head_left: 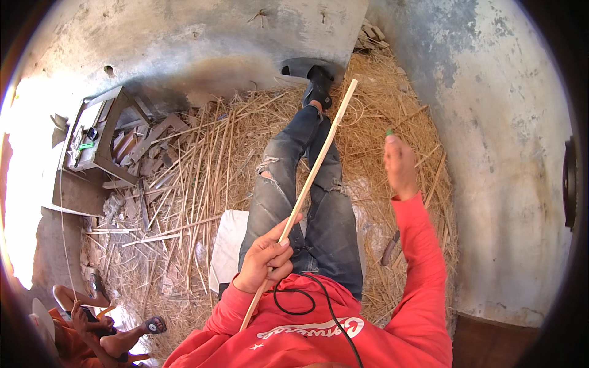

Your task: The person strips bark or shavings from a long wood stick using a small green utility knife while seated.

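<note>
A long, thin, pale wooden strip [319,161] slants over my lap, its lower end against my red top and its far end near my shoe. My left hand [267,260] is closed around the strip's lower part. Off to the right, over the shavings, my right hand [401,165] is raised and closed, away from the strip. A small green tip [389,132] pokes out above its fingers. The rest of that thing is hidden in the hand, so its kind cannot be told.
Wood shavings and loose strips [190,245] cover the floor. A wooden frame-like stand [116,162] at the left holds small items, one green [86,146]. Another person [92,331] sits at the lower left. A dark tool [390,248] lies right of my legs. Walls [503,153] close in right and ahead.
</note>
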A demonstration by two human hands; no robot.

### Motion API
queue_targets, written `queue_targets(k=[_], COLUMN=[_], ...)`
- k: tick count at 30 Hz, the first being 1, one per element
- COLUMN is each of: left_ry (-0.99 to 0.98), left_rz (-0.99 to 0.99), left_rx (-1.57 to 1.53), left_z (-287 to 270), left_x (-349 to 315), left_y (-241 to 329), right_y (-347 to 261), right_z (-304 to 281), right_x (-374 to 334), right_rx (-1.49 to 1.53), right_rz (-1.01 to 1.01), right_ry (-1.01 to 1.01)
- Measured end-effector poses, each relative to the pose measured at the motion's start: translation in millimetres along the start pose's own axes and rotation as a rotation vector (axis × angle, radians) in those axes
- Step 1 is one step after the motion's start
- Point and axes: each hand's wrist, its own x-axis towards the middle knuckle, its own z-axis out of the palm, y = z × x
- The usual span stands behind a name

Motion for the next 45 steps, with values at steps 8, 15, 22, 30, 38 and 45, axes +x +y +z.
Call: queue_targets(k=[8, 15, 22, 30, 38, 45], left_ry=[0.093, 0.082, -0.077, -0.086, -0.056, -0.04], left_rz=[0.0, -0.058, 0.001, -0.001, -0.014, -0.057], left_rx=[0.042, 0.105, -0.178, -0.216, -0.269, -0.322], left_z=[6.6, 1.6, -16.2, -10.8, -18.5, -28.0], left_x=[2.0, -16.2, -3.1, -1.6, 3.7, -9.8], left_y=[-10.0, -19.5, -10.5, -11.3, -10.5, -15.7], right_y=[-98.1, -20.3, -94.7, -87.8, -66.9, -42.7], right_z=[53.8, 18.9, 53.7, 65.5, 68.5, 63.2], right_x=[-57.9, 27.9, -53.5, -4.9, 30.5, 74.6], right_rx=[-0.26, -0.191, -0.205, -0.239, -0.453, -0.673], right_rz=[-0.341, -0.157, -0.499, -0.434, -0.599, -0.384], right_ry=[-0.374, -0.012, -0.24, -0.205, -0.121, 0.097])
